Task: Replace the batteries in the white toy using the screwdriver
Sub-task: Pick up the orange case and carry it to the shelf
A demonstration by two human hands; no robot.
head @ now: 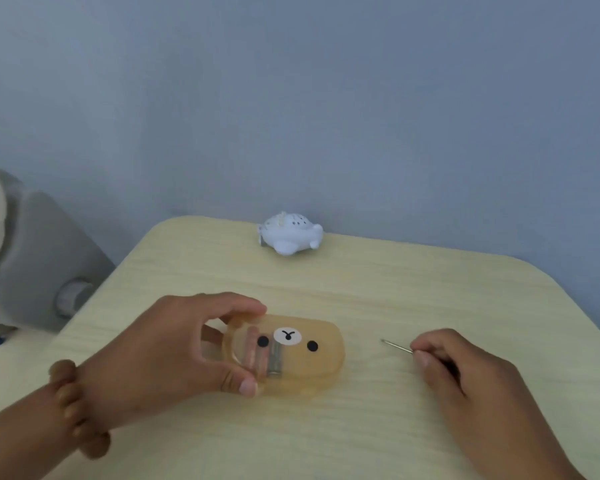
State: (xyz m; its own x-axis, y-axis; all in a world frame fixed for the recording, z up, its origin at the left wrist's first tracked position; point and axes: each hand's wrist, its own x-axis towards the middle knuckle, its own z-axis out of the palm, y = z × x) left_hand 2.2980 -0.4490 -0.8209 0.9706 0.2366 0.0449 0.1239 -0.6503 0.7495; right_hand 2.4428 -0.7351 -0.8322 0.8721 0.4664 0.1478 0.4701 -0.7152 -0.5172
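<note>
While the white toy (290, 234) sits alone at twelve o'clock on the table (430, 289), near the far edge and well apart from both hands, the left hand (174, 344) is clamped around the left end of a see-through amber box (284, 351) with a bear face, thumb at the near side and fingers over the far side. Some small cylinders show dimly inside it, perhaps batteries; I cannot tell. At three o'clock the right hand (465, 368) is pinched shut on a thin screwdriver (397, 346), its bare shaft pointing toward ten o'clock. The toy looks like light, hollow, hard plastic with smooth rounded sides, so it will likely slide or roll under the tool. It is best gripped across its plump body, belly up, not by the small stubby limbs.
</note>
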